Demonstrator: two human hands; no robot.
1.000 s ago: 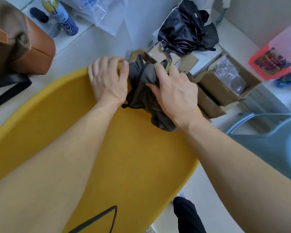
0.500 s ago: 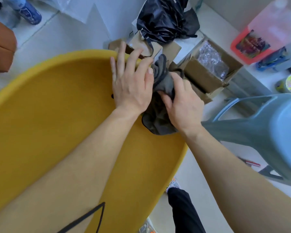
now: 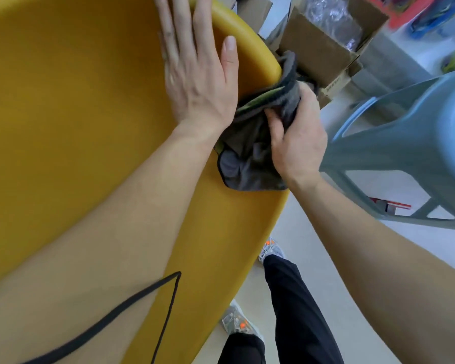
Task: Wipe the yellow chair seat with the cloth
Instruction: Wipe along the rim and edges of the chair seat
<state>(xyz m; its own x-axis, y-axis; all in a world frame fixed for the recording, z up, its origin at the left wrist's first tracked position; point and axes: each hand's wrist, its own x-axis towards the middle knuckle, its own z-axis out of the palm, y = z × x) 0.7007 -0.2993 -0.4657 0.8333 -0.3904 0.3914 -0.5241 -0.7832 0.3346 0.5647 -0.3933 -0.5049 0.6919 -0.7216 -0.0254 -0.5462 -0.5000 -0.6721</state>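
Observation:
The yellow chair seat [image 3: 71, 119] fills the left and middle of the head view, its rounded rim curving along the right side. My left hand [image 3: 197, 72] lies flat on the seat near the rim, fingers spread, thumb on the rim. My right hand [image 3: 297, 137] grips a bunched dark grey cloth [image 3: 250, 158] and presses it against the seat's right edge. Part of the cloth wraps over the rim just past my fingers.
A grey-blue plastic stool [image 3: 405, 153] stands close to the right of the seat. Open cardboard boxes [image 3: 318, 46] with clear plastic sit behind the rim. A black cord [image 3: 142, 298] hangs across the lower seat. My legs and shoes [image 3: 237, 321] are on the pale floor below.
Both hands have travelled along the rim towards the seat's right side, the cloth going with the right hand. The view has swung, so the stool and boxes sit nearer.

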